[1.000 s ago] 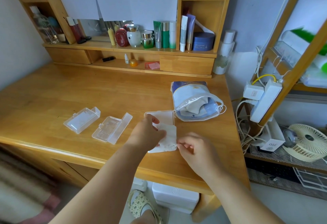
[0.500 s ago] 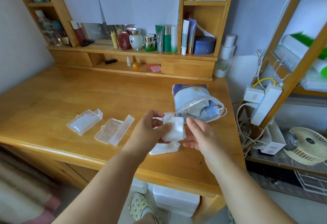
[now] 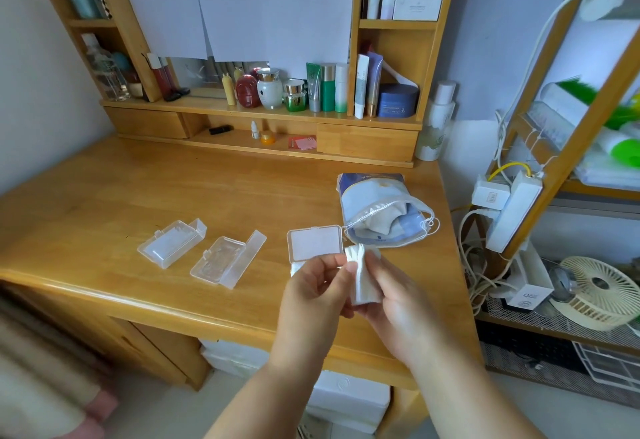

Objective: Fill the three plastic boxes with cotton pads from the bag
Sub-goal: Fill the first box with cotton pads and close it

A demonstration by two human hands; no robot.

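Three clear plastic boxes lie open in a row on the wooden desk (image 3: 104, 216): the left box (image 3: 172, 243), the middle box (image 3: 228, 258) and the right box (image 3: 314, 242), whose raised lid shows. Behind the right box lies the blue-and-clear bag (image 3: 381, 211), its mouth open towards me. Above the desk's front edge I hold a stack of white cotton pads (image 3: 362, 274) between both hands. My left hand (image 3: 313, 291) pinches its left side and my right hand (image 3: 391, 294) grips its right side. A little white shows under my left hand; I cannot tell what it is.
Cosmetic bottles and jars (image 3: 301, 92) line the shelf at the back of the desk. A white bottle (image 3: 436, 119) stands at the back right corner. To the right, a shelf unit holds a power strip (image 3: 512, 210), cables and a small fan (image 3: 602, 289).
Both hands have lifted the stack of cotton pads off the desk and drawn it nearer, uncovering the right box's lid. My right hand now grips the stack.
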